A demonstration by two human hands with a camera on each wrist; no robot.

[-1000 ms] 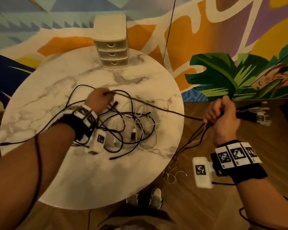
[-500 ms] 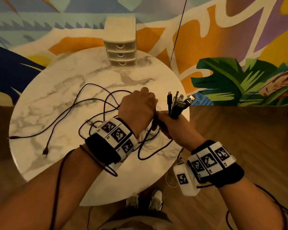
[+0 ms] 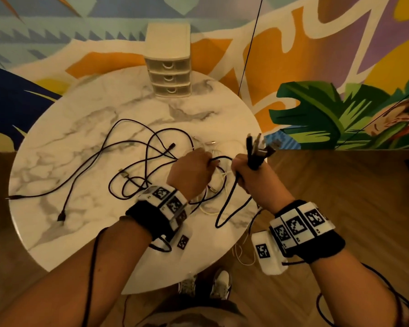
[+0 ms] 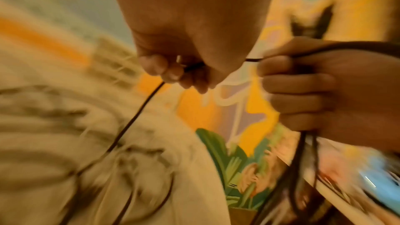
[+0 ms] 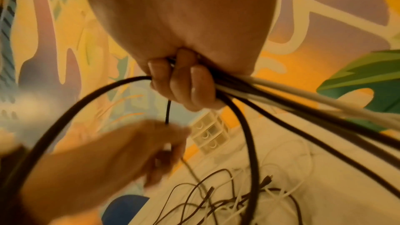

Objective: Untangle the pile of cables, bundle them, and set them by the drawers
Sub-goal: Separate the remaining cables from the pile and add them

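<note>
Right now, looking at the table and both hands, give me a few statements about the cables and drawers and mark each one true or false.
1. The right hand grips a bunch of cable ends. True.
2. The left hand is flat and empty. False: it pinches a black cable.
3. The drawer unit sits at the table's far edge. True.
4. All cables are bundled by the drawers. False: loose cables sprawl across the table.
</note>
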